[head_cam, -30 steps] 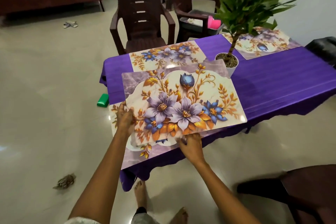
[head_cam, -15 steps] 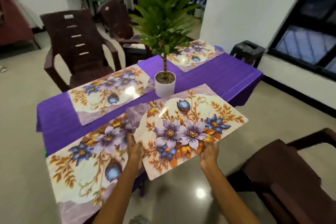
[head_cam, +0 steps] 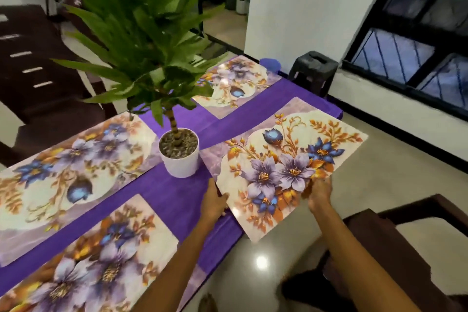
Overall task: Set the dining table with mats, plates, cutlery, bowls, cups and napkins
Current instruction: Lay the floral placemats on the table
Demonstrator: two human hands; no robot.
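Floral mat (head_cam: 283,167), partly overhanging the purple table (head_cam: 177,195). Left hand (head_cam: 214,204) grips its near-left edge; right hand (head_cam: 319,191) pinches its near-right edge.

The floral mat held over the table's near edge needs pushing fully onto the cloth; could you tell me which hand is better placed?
Probably the right hand: it grips the rectangular floral placemat at the part overhanging the purple tablecloth. The left hand holds the side already over it.
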